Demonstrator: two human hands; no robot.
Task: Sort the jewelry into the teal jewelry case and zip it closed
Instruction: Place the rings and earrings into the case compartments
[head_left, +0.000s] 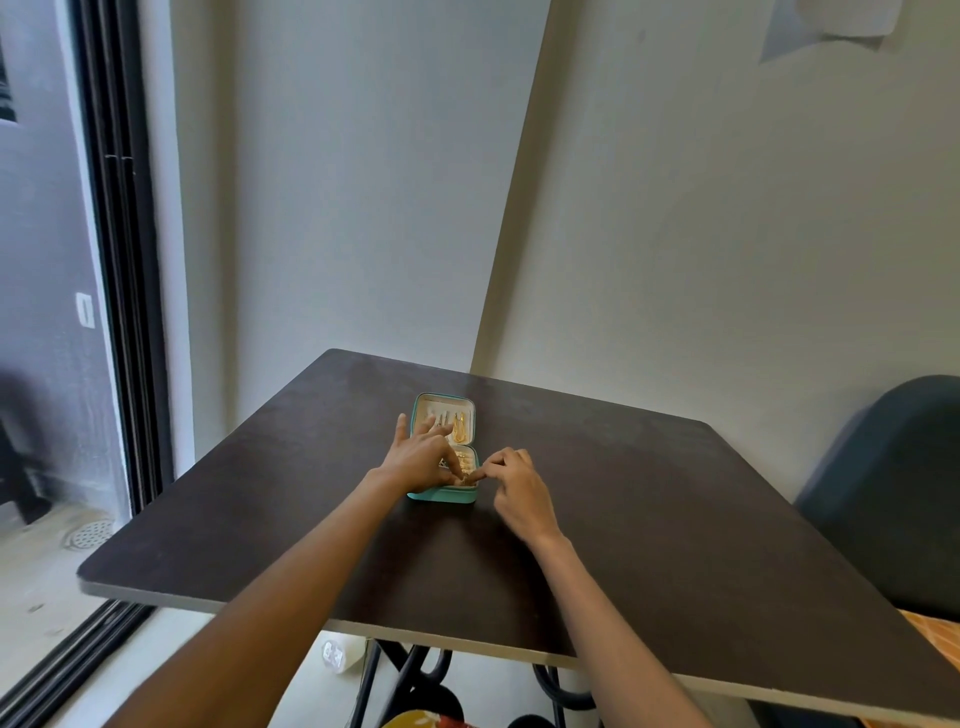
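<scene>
1. Head view: a teal jewelry case (441, 496) lies open near the middle of a dark tabletop (675, 519), its lid (445, 418) folded back flat toward the wall.
2. Gold jewelry (458, 428) shows against the pale lining of the lid; more gold pieces (464, 460) lie in the near half of the case.
3. The left hand (415, 457) reaches over the case's near half, its fingers (428, 423) spread out across the hinge and onto the lid's edge, while thumb and forefinger come together low over the front compartments.
4. The right hand (517, 486) sits just beside the case on its right, fingers curled, thumb and forefinger pinched at the case's front right corner, meeting the left hand's fingertips there.
5. Whatever the two pinches hold is too small to tell; it cannot be told whether either grip closes on a piece.
6. A dark chair back (893, 493) stands at the tabletop's right side; a dark-framed sliding door (124, 312) fills the left.
</scene>
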